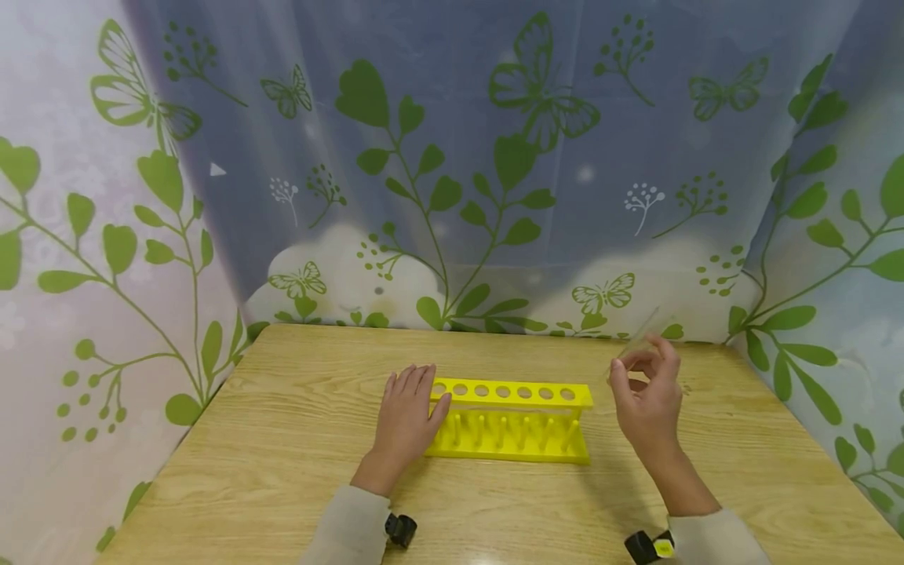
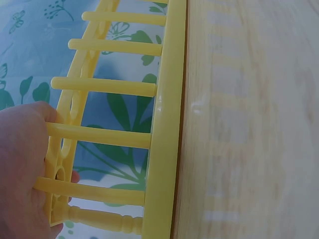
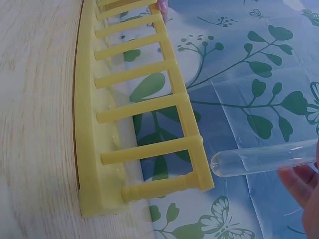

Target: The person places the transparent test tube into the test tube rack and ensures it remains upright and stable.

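Note:
A yellow test tube rack [image 1: 508, 424] stands on the wooden table, with a row of round holes along its top bar and upright pegs on its base. My left hand [image 1: 406, 416] holds the rack's left end, thumb on the near side; the left wrist view shows the hand [image 2: 22, 164] around the top bar. Just right of the rack, my right hand [image 1: 650, 388] is raised and pinches a clear glass test tube [image 3: 264, 158]. The tube's rounded end is close to the rack's end in the right wrist view, apart from it by the look of it. No tubes show in the rack.
The wooden table [image 1: 268, 439] extends around the rack. Behind it hangs a blue and white curtain [image 1: 452, 196] with green leaves and butterflies, and similar cloth [image 1: 847, 314] closes both sides. Black wrist cameras [image 1: 401, 531] sit at both sleeves.

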The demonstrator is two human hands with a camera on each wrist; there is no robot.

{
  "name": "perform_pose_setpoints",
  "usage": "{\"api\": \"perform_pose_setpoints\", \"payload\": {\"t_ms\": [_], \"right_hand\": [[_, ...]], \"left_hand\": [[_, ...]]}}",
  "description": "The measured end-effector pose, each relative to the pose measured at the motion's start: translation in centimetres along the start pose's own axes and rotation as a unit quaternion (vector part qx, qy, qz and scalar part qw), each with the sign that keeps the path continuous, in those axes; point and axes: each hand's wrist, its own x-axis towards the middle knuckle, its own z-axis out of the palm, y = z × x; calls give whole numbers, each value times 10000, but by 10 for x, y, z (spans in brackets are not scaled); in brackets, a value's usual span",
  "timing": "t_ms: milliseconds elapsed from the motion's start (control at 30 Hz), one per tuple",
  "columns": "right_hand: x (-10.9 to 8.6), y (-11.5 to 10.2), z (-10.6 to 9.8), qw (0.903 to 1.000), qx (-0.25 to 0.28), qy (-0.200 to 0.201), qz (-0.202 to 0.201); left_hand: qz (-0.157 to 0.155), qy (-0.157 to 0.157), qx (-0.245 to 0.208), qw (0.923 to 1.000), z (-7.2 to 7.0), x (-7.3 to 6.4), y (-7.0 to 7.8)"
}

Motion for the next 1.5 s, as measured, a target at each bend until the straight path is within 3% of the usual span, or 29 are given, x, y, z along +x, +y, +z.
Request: {"api": "perform_pose_setpoints", "payload": {"t_ms": [567,1500], "right_hand": [[6,-3,5,9994,215,-42,-251],[6,-1,18,9983,-72,-418,-408]], "left_hand": [[-1,4,-63,10000,-3,0,2],[61,74,-126,9999,-2,-1,0]]}}
